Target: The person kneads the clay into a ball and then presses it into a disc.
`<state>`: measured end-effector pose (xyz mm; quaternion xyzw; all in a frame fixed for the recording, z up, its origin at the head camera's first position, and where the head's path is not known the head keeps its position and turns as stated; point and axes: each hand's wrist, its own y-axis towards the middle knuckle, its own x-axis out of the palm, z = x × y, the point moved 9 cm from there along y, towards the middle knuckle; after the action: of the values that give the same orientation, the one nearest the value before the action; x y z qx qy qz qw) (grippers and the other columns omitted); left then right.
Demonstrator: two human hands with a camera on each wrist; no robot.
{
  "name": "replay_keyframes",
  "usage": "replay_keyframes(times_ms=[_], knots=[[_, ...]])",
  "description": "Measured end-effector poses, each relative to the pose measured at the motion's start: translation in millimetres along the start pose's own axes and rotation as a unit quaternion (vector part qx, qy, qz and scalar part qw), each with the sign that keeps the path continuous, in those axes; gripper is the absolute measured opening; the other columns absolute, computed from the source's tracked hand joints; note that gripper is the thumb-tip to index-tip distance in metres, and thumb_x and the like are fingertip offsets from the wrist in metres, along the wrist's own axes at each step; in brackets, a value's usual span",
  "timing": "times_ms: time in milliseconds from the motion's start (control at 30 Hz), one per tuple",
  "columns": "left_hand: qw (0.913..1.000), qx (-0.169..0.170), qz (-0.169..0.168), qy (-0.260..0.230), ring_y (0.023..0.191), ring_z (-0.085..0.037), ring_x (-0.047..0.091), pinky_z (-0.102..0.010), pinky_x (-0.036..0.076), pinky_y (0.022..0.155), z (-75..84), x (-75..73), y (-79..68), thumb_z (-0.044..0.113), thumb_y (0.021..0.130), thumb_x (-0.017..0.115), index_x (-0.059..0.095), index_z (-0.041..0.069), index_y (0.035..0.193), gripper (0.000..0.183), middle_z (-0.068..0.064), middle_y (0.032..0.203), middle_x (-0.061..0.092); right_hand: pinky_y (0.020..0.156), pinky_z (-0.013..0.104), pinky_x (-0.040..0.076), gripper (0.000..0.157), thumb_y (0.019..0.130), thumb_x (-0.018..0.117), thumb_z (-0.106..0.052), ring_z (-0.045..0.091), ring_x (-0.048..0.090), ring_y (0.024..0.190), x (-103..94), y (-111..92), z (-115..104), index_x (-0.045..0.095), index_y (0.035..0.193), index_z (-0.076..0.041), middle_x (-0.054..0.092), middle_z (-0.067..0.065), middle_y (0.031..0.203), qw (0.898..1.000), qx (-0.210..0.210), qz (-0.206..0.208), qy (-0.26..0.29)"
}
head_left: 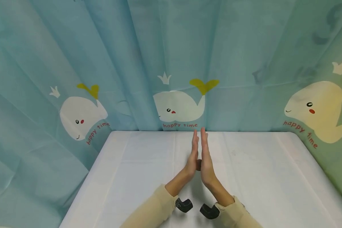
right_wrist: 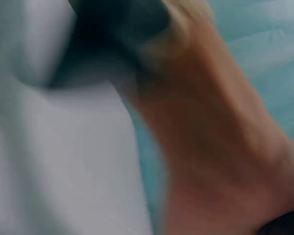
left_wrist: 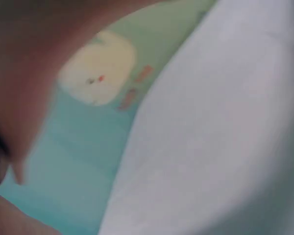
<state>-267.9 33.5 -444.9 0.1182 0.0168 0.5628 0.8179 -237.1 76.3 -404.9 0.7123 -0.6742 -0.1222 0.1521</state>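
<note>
1. a blue-green curtain (head_left: 239,47) reads "happy time" beneath white whales (head_left: 185,109), behind a white table (head_left: 259,177).
2. left hand (head_left: 191,162) and right hand (head_left: 206,163), fingers straight, flank a brown object (head_left: 199,165) between their palms, mostly hidden.
3. wrist views blur.

Clothed in a pale beige fabric left sleeve (head_left: 151,209) and a matching right sleeve (head_left: 237,215), and fitted at the cuffs with a curved black left wrist device (head_left: 185,206) and a similarly dark, blunt-ended right wrist device (head_left: 210,212).

A white table (head_left: 262,177) with rounded far corners, faint straight creases and soft shadows mid-surface.
</note>
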Motion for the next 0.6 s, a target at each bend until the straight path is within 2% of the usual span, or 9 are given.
replay_keyframes(times_ms=[100,200,267,300,433,500,533,600], knots=[[0.9990,-0.016,-0.022,-0.036,0.158,-0.026,-0.005,-0.057,0.002,0.124,-3.1,10.3,-9.5,0.054,0.109,0.005,-0.008,0.027,0.166,0.065,-0.006,0.172,-0.006,0.121,0.058,-0.013,0.059,0.111,0.007,-0.047,0.012,-0.015,0.155,-13.1,16,1,0.004,0.167,-0.029,-0.002,-0.008,0.172,0.999,-0.015,0.019,-0.021],[0.9959,-0.012,-0.015,-0.088,0.158,-0.031,-0.003,-0.054,0.002,0.125,6.6,12.5,-12.7,0.060,0.108,0.009,-0.004,0.030,0.166,0.067,-0.009,0.172,0.000,0.121,0.055,-0.014,0.058,0.111,0.004,-0.043,0.011,-0.016,0.155,-22.1,23,18,0.004,0.167,-0.029,-0.002,-0.011,0.172,1.000,0.000,0.025,-0.018],[0.9949,-0.002,-0.008,-0.101,0.158,-0.032,-0.001,-0.054,0.001,0.125,14.4,10.3,-10.4,0.061,0.107,0.010,-0.002,0.030,0.167,0.068,-0.009,0.172,0.002,0.121,0.053,-0.014,0.056,0.112,0.003,-0.040,0.010,-0.017,0.154,-22.3,18,31,0.003,0.167,-0.030,-0.003,-0.013,0.172,0.999,0.022,0.024,-0.008],[0.9955,0.002,-0.002,-0.094,0.158,-0.031,0.000,-0.054,0.001,0.124,17.6,8.1,-9.0,0.060,0.107,0.010,-0.002,0.030,0.167,0.068,-0.007,0.172,0.002,0.124,0.049,0.001,0.055,0.112,0.003,-0.039,0.011,-0.014,0.155,-19.8,13,36,0.003,0.166,-0.032,-0.004,-0.014,0.171,0.999,0.035,0.019,0.003],[0.9984,0.038,0.022,-0.037,0.158,-0.024,0.003,-0.053,0.001,0.125,25.0,-3.6,1.3,0.052,0.110,0.010,-0.002,0.024,0.167,0.065,-0.004,0.173,0.001,0.119,0.033,0.017,0.055,0.112,0.001,-0.038,0.014,-0.008,0.156,-0.6,-8,32,0.003,0.166,-0.031,-0.005,-0.012,0.172,0.998,0.043,-0.018,0.035],[0.9986,0.047,0.021,-0.011,0.158,-0.021,0.003,-0.053,0.002,0.125,23.0,-5.3,5.6,0.048,0.110,0.009,-0.003,0.024,0.167,0.063,-0.002,0.173,-0.001,0.118,0.032,0.018,0.056,0.111,0.002,-0.039,0.014,-0.006,0.156,4.6,-13,20,0.004,0.166,-0.031,-0.003,-0.011,0.172,0.998,0.024,-0.027,0.044],[0.9989,0.045,0.015,-0.002,0.158,-0.019,0.002,-0.053,0.002,0.125,19.9,-4.2,6.8,0.047,0.110,0.009,-0.004,0.024,0.167,0.062,-0.001,0.173,-0.001,0.123,0.038,0.004,0.056,0.111,0.003,-0.039,0.014,-0.009,0.157,5.0,-12,12,0.004,0.167,-0.028,-0.003,-0.010,0.172,0.999,0.006,-0.026,0.044],[0.9996,0.027,0.002,0.008,0.158,-0.018,0.001,-0.056,0.001,0.124,10.4,0.4,5.1,0.048,0.110,0.007,-0.005,0.027,0.166,0.061,0.001,0.173,-0.002,0.123,0.048,-0.004,0.057,0.111,0.006,-0.041,0.014,-0.012,0.156,1.2,-8,-1,0.005,0.167,-0.027,-0.003,-0.010,0.172,0.999,-0.019,-0.015,0.033]])
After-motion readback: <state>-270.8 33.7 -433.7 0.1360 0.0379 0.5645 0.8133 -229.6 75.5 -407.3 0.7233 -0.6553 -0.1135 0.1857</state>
